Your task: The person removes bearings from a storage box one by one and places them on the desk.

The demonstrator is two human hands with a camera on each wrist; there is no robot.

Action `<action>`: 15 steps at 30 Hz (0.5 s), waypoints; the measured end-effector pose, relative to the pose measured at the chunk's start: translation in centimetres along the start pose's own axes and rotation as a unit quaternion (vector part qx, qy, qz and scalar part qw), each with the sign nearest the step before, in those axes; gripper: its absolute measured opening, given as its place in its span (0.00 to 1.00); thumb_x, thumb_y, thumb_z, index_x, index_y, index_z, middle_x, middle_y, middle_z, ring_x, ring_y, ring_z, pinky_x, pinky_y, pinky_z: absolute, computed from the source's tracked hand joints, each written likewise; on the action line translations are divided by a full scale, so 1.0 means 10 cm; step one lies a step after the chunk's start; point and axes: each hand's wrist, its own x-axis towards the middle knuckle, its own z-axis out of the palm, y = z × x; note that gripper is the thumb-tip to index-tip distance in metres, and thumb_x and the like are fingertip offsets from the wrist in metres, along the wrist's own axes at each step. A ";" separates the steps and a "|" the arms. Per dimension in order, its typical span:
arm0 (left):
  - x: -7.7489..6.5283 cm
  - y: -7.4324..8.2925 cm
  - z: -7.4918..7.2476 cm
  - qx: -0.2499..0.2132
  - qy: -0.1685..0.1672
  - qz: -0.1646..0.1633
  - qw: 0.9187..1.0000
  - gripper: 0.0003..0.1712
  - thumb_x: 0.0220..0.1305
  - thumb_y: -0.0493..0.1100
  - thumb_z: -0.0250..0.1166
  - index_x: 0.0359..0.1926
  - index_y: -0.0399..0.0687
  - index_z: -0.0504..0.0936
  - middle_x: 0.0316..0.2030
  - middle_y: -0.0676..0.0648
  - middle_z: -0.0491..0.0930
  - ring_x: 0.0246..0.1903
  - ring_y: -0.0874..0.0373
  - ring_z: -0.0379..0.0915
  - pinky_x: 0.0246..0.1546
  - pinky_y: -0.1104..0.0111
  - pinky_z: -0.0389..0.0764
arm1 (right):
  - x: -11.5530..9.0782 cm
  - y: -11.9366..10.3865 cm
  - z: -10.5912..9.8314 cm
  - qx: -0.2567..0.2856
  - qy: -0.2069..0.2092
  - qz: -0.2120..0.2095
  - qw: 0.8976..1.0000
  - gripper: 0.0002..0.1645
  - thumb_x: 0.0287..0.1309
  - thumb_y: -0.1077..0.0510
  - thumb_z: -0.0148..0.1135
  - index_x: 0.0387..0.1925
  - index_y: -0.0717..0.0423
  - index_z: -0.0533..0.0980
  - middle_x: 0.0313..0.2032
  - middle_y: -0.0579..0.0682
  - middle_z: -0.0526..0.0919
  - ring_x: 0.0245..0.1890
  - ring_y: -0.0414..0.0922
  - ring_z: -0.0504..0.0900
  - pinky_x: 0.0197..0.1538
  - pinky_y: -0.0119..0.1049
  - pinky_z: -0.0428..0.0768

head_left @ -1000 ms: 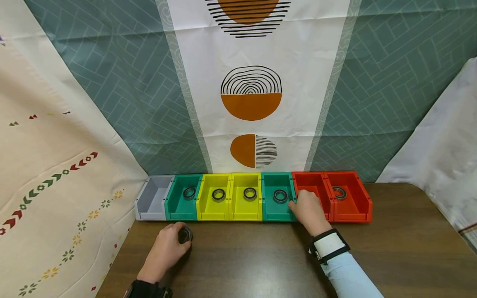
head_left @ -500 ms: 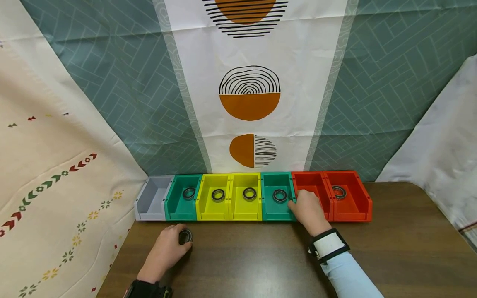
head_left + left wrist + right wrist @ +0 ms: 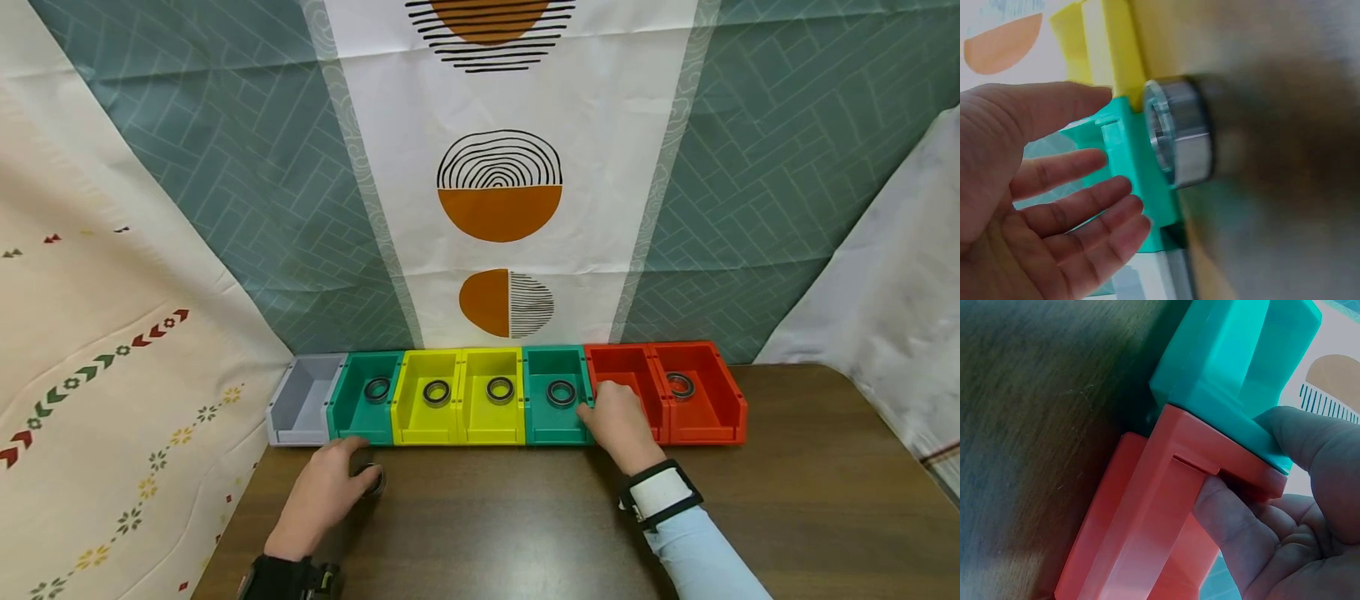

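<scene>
Lower left of the frame: left hand (image 3: 318,497), fingers wide and relaxed, just beside a metal ring (image 3: 1191,137) lying flat on the desk (image 3: 480,525). Across the middle: a row of seven coloured bins (image 3: 427,437), five showing a dark ring (image 3: 490,391) inside. Right of centre: right hand (image 3: 621,422), pinching the adjoining walls of a green bin (image 3: 557,429) and a red bin (image 3: 622,365).

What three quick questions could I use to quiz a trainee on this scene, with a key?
1. True or false: the left grip is open beside a round silver metal ring on the brown wooden table.
2. In the head view, how many multicoloured rectangular plastic bins visibly contain a dark round metal ring?
3. What colour is the far-left bin: A red, B grey, C yellow?
Key: 1 true; 2 five; 3 B.
</scene>
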 end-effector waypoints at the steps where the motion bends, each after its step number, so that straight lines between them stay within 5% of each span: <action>1: 0.01 0.01 -0.03 -0.001 0.017 0.011 1.000 0.28 0.54 0.53 0.66 0.52 0.42 0.76 0.47 0.44 0.76 0.46 0.50 0.71 0.44 0.55 0.73 | 0.00 0.00 0.00 0.000 0.000 0.001 1.000 0.15 0.54 0.54 0.61 0.20 0.57 0.69 0.15 0.51 0.67 0.15 0.45 0.69 0.19 0.35 0.69; 8: 0.18 0.06 -0.15 -0.014 0.122 0.068 0.990 0.30 0.59 0.48 0.63 0.61 0.41 0.69 0.56 0.39 0.69 0.56 0.43 0.64 0.50 0.49 0.68 | 0.00 0.01 -0.02 -0.001 -0.001 0.002 1.000 0.14 0.54 0.53 0.61 0.22 0.57 0.69 0.16 0.51 0.67 0.15 0.45 0.69 0.20 0.36 0.69; 15: 0.41 0.06 -0.16 -0.008 0.130 0.091 0.987 0.32 0.64 0.46 0.58 0.67 0.45 0.61 0.64 0.36 0.58 0.61 0.40 0.56 0.54 0.47 0.63 | 0.00 -0.01 0.00 0.000 -0.006 0.007 1.000 0.14 0.55 0.53 0.61 0.22 0.57 0.70 0.16 0.51 0.67 0.15 0.45 0.69 0.20 0.35 0.69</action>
